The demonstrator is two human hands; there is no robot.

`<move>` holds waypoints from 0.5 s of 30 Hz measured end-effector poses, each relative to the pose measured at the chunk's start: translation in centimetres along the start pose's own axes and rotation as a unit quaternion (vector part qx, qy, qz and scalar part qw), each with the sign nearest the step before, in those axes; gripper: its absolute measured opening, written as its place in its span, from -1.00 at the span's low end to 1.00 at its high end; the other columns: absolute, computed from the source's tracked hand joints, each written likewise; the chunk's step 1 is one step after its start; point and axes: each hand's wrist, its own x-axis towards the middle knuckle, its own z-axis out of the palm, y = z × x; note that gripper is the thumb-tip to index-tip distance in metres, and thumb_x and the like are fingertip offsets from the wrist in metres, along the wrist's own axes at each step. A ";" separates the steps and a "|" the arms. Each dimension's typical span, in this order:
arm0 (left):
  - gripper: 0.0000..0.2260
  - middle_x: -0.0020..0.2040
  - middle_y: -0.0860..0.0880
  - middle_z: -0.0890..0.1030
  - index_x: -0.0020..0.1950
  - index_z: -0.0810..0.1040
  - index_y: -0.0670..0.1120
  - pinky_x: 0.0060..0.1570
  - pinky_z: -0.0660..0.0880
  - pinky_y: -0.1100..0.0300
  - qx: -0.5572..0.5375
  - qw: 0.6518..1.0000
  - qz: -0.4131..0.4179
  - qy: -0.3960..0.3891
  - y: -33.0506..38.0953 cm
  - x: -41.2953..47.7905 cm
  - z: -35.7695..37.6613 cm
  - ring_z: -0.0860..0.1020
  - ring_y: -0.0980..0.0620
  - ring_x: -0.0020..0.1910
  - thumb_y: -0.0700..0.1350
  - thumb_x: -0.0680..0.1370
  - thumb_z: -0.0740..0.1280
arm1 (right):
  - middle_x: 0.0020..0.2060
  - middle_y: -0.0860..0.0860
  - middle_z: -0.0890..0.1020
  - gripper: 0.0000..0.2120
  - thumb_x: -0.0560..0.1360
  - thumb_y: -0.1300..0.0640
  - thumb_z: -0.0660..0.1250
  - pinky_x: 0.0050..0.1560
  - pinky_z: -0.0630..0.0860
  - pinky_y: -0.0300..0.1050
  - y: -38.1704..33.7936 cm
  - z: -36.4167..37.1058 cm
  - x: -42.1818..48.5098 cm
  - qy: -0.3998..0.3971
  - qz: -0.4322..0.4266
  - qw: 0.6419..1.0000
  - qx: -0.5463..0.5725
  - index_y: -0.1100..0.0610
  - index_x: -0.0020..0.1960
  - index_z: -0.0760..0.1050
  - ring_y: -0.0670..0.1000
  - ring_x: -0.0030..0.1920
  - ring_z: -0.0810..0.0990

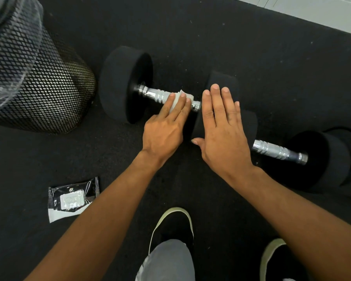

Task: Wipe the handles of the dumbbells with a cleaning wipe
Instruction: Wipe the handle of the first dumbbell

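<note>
Two black dumbbells with chrome handles lie end to end on the dark floor. The left dumbbell (124,84) has its handle (152,94) partly covered by a white cleaning wipe (181,98). My left hand (166,124) presses that wipe onto the handle with flat fingers. My right hand (221,126) rests flat, fingers together, on the black heads where the two dumbbells meet. The right dumbbell (330,159) shows its bare chrome handle (278,152) beyond my right wrist.
A black mesh waste bin (39,86) with a plastic liner stands at the left. A shiny wipe packet (73,198) lies on the floor near my left forearm. My two black shoes (174,226) are at the bottom. A pale floor (316,11) begins at the top right.
</note>
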 end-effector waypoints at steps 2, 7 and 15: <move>-0.54 0.53 -0.06 0.38 0.53 0.39 -0.11 -0.28 0.56 0.14 0.009 1.000 0.004 0.003 0.2 -0.8 0.2 0.37 -0.09 0.50 -0.26 0.61 0.19 | 0.62 0.21 -0.03 0.03 0.44 -0.05 0.49 0.57 -0.10 0.17 0.0 0.0 -0.1 -0.001 0.000 1.000 -0.001 0.23 0.63 -0.09 0.21 0.62 -0.10; -0.54 0.52 -0.05 0.40 0.53 0.38 -0.10 -0.26 0.56 0.12 0.016 1.000 0.007 0.008 0.4 -1.7 0.5 0.38 -0.09 0.49 -0.26 0.61 0.15 | 0.62 0.20 -0.02 0.02 0.44 -0.04 0.50 0.57 -0.11 0.16 0.0 0.0 0.0 0.000 0.003 1.000 0.006 0.23 0.63 -0.07 0.21 0.62 -0.09; -0.56 0.52 -0.10 0.40 0.53 0.39 -0.14 0.09 0.61 -0.01 0.011 1.000 0.013 0.013 0.3 -2.0 0.6 0.37 -0.11 0.50 -0.21 0.64 0.10 | 0.62 0.20 -0.03 0.02 0.45 -0.05 0.48 0.57 -0.11 0.17 0.0 -0.1 0.0 -0.005 0.002 1.000 0.005 0.23 0.63 -0.08 0.21 0.62 -0.10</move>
